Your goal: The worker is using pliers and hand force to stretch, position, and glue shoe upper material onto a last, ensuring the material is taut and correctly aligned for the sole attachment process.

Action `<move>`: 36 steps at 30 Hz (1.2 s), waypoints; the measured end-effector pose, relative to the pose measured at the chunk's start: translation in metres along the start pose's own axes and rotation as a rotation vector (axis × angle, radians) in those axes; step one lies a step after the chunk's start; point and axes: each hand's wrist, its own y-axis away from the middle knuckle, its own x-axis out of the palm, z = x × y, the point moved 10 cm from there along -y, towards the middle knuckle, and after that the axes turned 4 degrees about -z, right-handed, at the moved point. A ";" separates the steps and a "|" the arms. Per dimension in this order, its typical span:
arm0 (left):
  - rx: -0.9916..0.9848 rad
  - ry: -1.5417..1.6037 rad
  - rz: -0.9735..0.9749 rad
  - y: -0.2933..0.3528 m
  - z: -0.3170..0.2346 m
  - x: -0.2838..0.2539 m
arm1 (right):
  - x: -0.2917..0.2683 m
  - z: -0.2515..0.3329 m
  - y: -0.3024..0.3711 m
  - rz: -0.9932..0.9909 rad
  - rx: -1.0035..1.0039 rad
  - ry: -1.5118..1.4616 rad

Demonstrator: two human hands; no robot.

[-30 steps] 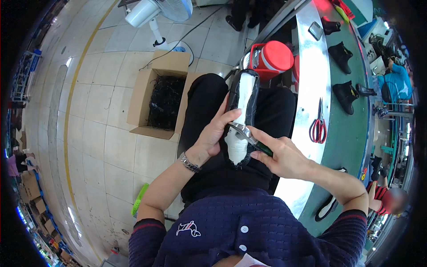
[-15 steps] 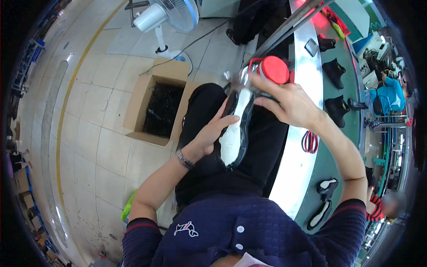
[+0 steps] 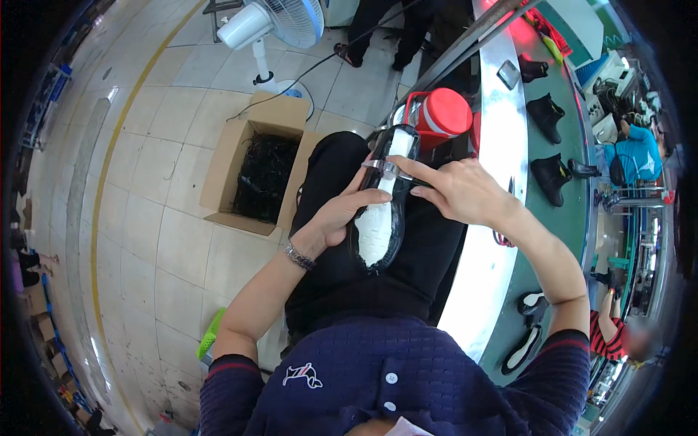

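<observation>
black shoe upturned on lap, pale sole up for access; left hand cupped around its side to steady, right hand pinching small metal tool near toe.

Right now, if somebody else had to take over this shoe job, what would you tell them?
Left hand grips the side of the black shoe upper, which lies sole side up on the lap, white bottom showing.
Right hand reaches over its far end, one finger pointing at a small metal tool there.
Cardboard box of dark scraps stands on the floor to the left; red jug sits beyond the shoe; more black shoes are on the green bench to the right.
How far the work has got cannot be told.
</observation>
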 end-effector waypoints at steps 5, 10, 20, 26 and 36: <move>-0.032 -0.008 0.060 0.009 0.005 0.008 | 0.001 0.013 0.018 -0.373 -0.127 -0.244; -0.006 -0.014 0.091 0.013 0.003 0.005 | -0.008 0.034 0.004 -0.037 -0.062 0.041; 0.124 0.464 0.224 0.017 0.027 0.010 | 0.019 0.006 0.035 0.330 0.252 -0.005; 0.150 0.444 0.144 0.020 0.038 0.029 | 0.027 0.054 0.045 0.252 0.011 0.315; 0.236 0.406 0.065 0.025 0.029 0.024 | 0.041 0.029 0.053 0.131 0.002 0.073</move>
